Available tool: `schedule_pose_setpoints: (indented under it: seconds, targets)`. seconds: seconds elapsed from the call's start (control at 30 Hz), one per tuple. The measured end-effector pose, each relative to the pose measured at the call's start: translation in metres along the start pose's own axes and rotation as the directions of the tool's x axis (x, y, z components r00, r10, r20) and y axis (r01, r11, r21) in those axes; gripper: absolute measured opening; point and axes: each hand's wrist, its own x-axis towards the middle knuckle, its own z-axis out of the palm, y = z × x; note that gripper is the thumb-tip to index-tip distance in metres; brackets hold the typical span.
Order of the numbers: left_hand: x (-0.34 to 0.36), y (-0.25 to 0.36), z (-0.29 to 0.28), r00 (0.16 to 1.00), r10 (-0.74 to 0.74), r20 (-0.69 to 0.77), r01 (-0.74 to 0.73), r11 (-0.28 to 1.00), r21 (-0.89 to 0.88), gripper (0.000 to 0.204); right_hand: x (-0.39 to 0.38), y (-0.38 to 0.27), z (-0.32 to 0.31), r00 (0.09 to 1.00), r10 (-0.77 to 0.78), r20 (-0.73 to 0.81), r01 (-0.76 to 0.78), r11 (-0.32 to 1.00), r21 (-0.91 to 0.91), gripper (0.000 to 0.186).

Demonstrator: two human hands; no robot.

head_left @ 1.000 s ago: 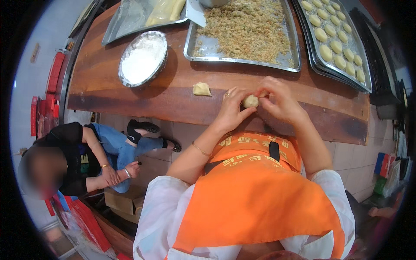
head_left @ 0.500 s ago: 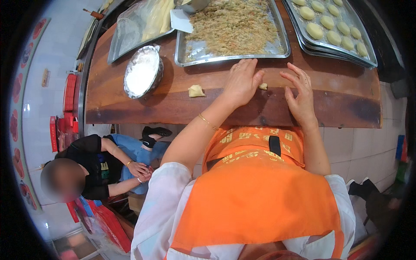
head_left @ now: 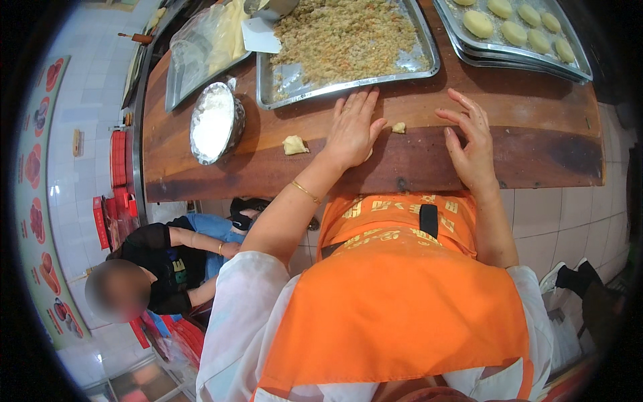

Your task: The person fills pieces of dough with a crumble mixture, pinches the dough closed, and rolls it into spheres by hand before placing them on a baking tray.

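Observation:
My left hand (head_left: 351, 130) lies flat, fingers extended, on the wooden table (head_left: 536, 154), with a pale piece of dough (head_left: 368, 153) partly showing under its palm. To its right my right hand (head_left: 469, 137) is raised slightly, fingers curved and apart, holding nothing. A small dough scrap (head_left: 398, 127) lies between the hands, and a larger soft dough piece (head_left: 295, 145) sits left of my left hand. Just beyond my fingertips is a metal tray of crumbly filling (head_left: 341, 40); a bowl of white flour (head_left: 211, 122) stands at the left.
Stacked trays with round dough discs (head_left: 477, 24) stand at back right. A tray of long dough (head_left: 228, 40), a white scraper (head_left: 261, 35) and a metal bowl (head_left: 274, 7) are at back left. A seated person (head_left: 171, 258) is below left; another person's legs (head_left: 583, 288) show at right.
A second ago both hands pinched a dough ball together. They have since separated, my left hand flattening over the dough and my right opening. The view has also shifted.

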Motion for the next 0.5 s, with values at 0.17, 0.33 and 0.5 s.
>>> schedule_pose_setpoints:
  seconds: [0.17,0.33,0.5]
  targets:
    - [0.002,0.001,0.001,1.0,-0.005,0.004,0.004,1.0,0.019,0.059,0.0,-0.003,0.0,1.0,0.004,0.009,-0.004,1.0,-0.005,0.032]
    - [0.002,-0.01,0.011,0.995,-0.08,-0.058,0.074,0.992,-0.1,0.057,-0.004,-0.018,-0.005,0.999,-0.031,0.019,0.032,0.999,-0.021,0.03]
    - [-0.039,-0.011,0.005,0.974,-0.148,-0.171,-0.005,0.744,-0.669,0.058,-0.011,-0.013,-0.011,0.999,-0.017,0.046,0.02,0.997,-0.074,0.029]
